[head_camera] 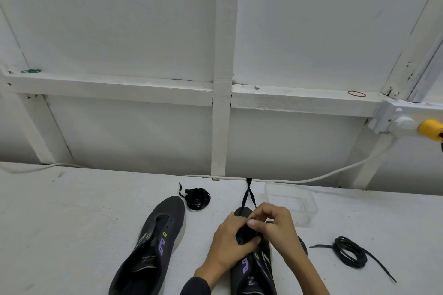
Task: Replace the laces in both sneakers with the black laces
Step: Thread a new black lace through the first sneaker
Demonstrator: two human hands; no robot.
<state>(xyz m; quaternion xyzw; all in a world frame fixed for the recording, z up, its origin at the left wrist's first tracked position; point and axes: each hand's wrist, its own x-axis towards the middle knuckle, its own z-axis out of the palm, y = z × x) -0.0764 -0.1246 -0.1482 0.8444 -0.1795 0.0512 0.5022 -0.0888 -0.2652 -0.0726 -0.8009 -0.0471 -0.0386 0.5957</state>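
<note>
Two dark grey sneakers with purple marks lie on the white table. The left sneaker (153,244) has no lace in its eyelets. My left hand (230,244) grips the upper of the right sneaker (254,268) near its eyelets. My right hand (275,225) pinches a black lace (248,195) at the eyelets; its two ends run forward over the toe to the table's back edge. A bundled black lace (197,199) lies beyond the left sneaker. A coiled black lace (348,251) lies at the right.
A clear plastic box (291,201) stands just beyond my right hand. A white cable (335,172) runs along the table's back edge to a wall socket with a yellow plug (430,129). White wall framing rises behind the table.
</note>
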